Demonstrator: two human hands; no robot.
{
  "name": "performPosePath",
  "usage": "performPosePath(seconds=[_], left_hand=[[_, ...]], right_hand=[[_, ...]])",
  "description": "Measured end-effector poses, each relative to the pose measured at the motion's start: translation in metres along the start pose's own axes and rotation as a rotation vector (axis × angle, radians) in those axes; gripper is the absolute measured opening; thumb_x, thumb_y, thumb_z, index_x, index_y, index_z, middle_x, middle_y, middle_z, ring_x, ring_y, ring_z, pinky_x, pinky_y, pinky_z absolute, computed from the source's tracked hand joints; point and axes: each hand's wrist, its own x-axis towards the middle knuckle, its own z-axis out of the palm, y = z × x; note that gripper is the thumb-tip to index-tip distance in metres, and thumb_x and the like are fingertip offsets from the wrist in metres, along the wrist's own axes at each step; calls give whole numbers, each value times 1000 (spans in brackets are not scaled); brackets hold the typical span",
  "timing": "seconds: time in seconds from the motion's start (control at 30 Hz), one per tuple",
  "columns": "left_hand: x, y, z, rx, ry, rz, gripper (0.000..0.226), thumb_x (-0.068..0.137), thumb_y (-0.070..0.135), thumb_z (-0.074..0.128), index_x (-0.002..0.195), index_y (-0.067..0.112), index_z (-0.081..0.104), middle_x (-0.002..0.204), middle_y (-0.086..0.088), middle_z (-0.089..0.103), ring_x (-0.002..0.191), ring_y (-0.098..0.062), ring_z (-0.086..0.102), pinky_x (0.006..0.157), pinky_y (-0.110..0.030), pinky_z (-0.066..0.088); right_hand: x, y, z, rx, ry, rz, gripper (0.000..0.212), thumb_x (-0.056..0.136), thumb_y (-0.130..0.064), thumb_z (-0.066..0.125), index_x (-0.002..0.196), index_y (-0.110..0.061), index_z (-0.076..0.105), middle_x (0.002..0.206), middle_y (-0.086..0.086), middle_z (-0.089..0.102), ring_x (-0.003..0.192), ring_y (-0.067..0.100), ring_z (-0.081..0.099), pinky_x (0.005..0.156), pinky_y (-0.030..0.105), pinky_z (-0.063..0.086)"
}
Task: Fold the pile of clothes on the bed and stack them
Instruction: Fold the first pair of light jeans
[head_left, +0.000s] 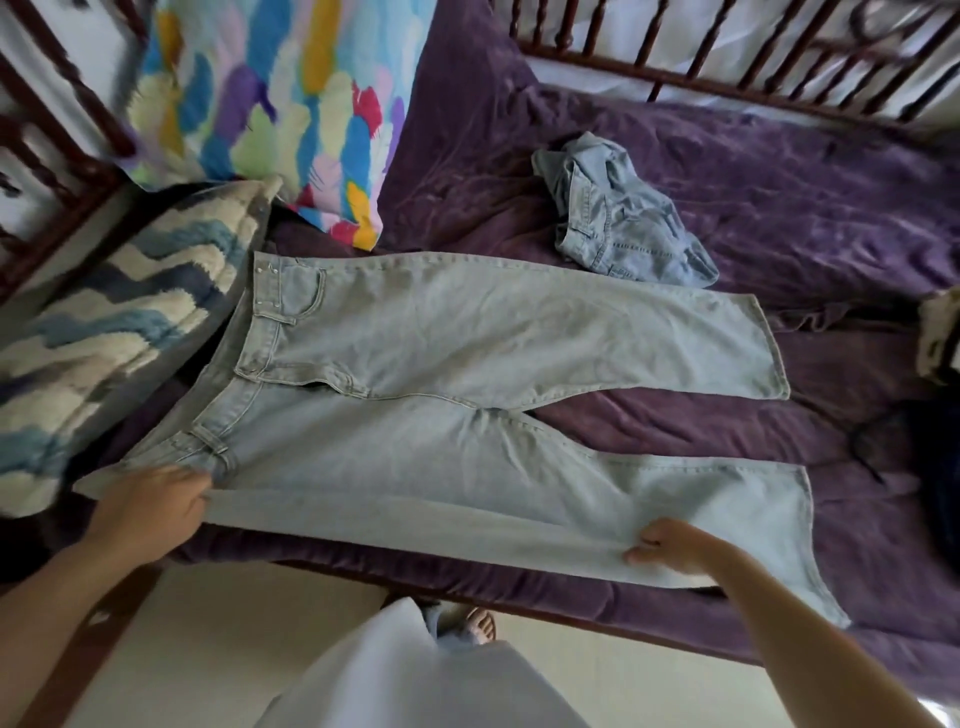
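A pair of light blue jeans (467, 374) lies spread flat on the purple bed cover (779, 218), waistband to the left and both legs running right. My left hand (150, 509) grips the near edge at the waistband. My right hand (670, 551) pinches the near leg's outer edge further right, and that edge is lifted off the bed. A second, crumpled light blue denim garment (618, 213) lies behind the jeans toward the far side of the bed.
A zigzag-patterned cushion (104, 332) and a colourful feather-print pillow (270, 104) sit at the left. Dark wooden bed rails (727, 57) run along the far side. A dark item (919, 457) and a pale one (940, 338) lie at the right edge.
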Motion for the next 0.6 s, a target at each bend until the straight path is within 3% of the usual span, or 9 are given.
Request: performPosePath(seconds=[0.07,0.13,0.17,0.23,0.3,0.43,0.5,0.6], left_hand=[[-12,-5,3,0,19,27,9,61,12,48,56,8,54,54,-8,53,51,-30,58,47,-38,48],[-18,0,-2,0,35,73,7,57,12,47,55,8,52,52,-7,52,49,-29,57,45,-37,47],[-19,3,-3,-4,44,89,11,60,14,44,54,8,51,51,-7,52,48,-29,57,45,-36,47],[-12,7,-4,-36,94,76,28,65,23,35,55,5,54,51,-8,54,49,-31,57,46,-35,45],[2,12,-10,-94,128,11,36,69,25,33,58,1,58,54,-12,58,51,-33,58,50,-36,43],[46,27,-44,-198,210,-150,25,80,10,45,62,-1,57,55,-20,57,51,-35,55,57,-38,38],[72,33,-57,-226,308,-169,21,76,7,45,60,-2,56,55,-19,56,51,-35,56,58,-39,38],[117,39,-70,-171,388,-189,26,74,11,46,79,-3,68,69,-20,65,63,-37,61,66,-43,41]], right_hand=[[-8,5,4,-69,-47,0,29,92,-45,51,75,-22,52,88,-3,52,81,12,49,66,18,35],[-14,16,16,-151,-53,36,38,90,-50,51,98,-14,63,105,4,56,95,19,52,75,25,37],[-15,25,21,-133,-34,55,41,88,-50,53,99,-12,64,101,5,58,92,19,54,73,25,36],[-15,38,22,29,58,69,37,86,-48,58,71,-14,57,73,-1,52,71,15,51,59,22,32],[-12,42,11,268,224,73,46,84,-38,66,54,-15,41,55,-4,38,54,13,36,52,22,27],[-3,36,-32,608,543,50,51,78,-12,75,49,-14,33,44,-7,30,49,10,30,46,20,24],[4,31,-61,637,642,61,50,76,-12,76,47,-13,35,41,-10,29,48,11,32,44,21,23],[12,21,-104,631,777,92,42,76,-24,75,53,-5,46,51,-1,37,57,15,38,46,24,26]])
